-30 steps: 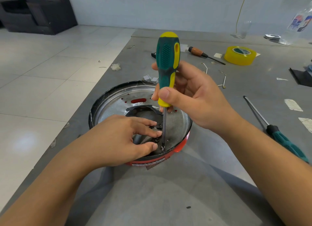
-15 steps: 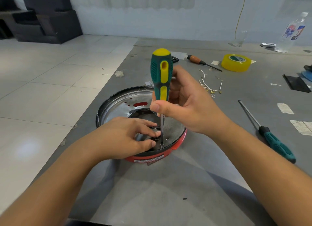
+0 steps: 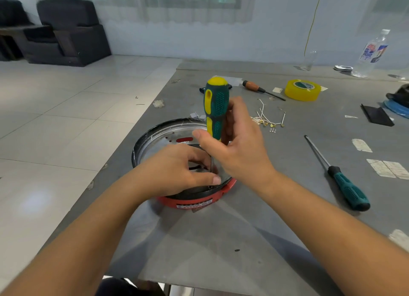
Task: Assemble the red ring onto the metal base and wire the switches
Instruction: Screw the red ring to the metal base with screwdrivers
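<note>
A round metal base (image 3: 159, 138) sits inside a red ring (image 3: 194, 202) on the grey table (image 3: 221, 240). My right hand (image 3: 239, 149) grips a green and yellow screwdriver (image 3: 215, 109) upright, its tip down inside the base near the front rim. My left hand (image 3: 174, 171) reaches into the base, thumb and fingers curled around a small part beside the screwdriver tip; the part itself is hidden. A bundle of white wires with brass terminals (image 3: 269, 118) lies behind the base.
A second green screwdriver (image 3: 338, 176) lies to the right. At the back lie a wooden-handled screwdriver (image 3: 261, 89) and a yellow tape roll (image 3: 302, 89). A plastic bottle (image 3: 371, 54) stands far right. The table's left edge runs close to the base.
The view has tilted up and pulled back. My right hand has turned the screwdriver handle, while the left hand has stayed inside the base at the tip.
</note>
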The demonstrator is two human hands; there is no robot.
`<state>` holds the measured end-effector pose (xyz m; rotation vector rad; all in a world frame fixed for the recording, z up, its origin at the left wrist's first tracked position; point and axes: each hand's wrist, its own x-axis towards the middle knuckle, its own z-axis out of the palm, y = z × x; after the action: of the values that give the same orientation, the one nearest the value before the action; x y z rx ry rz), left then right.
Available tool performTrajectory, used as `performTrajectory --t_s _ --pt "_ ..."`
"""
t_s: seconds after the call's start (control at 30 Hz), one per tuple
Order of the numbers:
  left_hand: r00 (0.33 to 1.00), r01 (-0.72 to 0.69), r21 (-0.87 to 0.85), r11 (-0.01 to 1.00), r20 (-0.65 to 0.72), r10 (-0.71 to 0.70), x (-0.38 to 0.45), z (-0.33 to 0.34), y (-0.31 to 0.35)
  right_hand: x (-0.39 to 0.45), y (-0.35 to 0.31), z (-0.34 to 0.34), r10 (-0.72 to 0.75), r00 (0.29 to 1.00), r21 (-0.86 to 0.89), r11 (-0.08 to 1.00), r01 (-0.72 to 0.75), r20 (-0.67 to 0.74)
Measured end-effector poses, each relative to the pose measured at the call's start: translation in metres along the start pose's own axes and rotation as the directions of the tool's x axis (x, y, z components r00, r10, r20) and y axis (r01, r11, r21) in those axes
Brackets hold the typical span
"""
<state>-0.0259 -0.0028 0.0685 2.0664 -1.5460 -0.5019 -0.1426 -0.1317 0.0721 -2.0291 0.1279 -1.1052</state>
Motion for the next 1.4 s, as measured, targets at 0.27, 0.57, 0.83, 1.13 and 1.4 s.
performTrajectory --t_s 0.27,0.57,0.83,1.13,1.4 --pt "0.99 -0.01 -0.01 1.0 -0.141 0.009 0.001 0.02 -0.001 0.004 -0.014 -0.013 0.085 0.989 0.02 0.996 -0.088 0.119" --pt "0.997 -0.066 0.066 0.996 -0.033 0.068 0.001 0.019 -0.002 0.052 -0.058 -0.058 0.058 0.863 -0.02 0.998 -0.056 0.503" --pt "0.988 -0.109 -0.273 0.956 -0.137 0.073 0.0 0.015 0.0 0.054 -0.069 -0.049 -0.053 0.908 -0.385 0.894 0.229 0.415" --pt "0.986 -0.124 -0.174 0.977 -0.136 0.1 -0.002 0.019 -0.002 0.065 -0.074 -0.064 0.17 0.786 -0.235 0.971 -0.033 0.594" --pt "0.982 -0.127 -0.227 0.966 -0.167 0.09 -0.005 0.023 -0.003 0.053 -0.073 -0.047 -0.094 0.901 -0.567 0.749 0.344 0.423"
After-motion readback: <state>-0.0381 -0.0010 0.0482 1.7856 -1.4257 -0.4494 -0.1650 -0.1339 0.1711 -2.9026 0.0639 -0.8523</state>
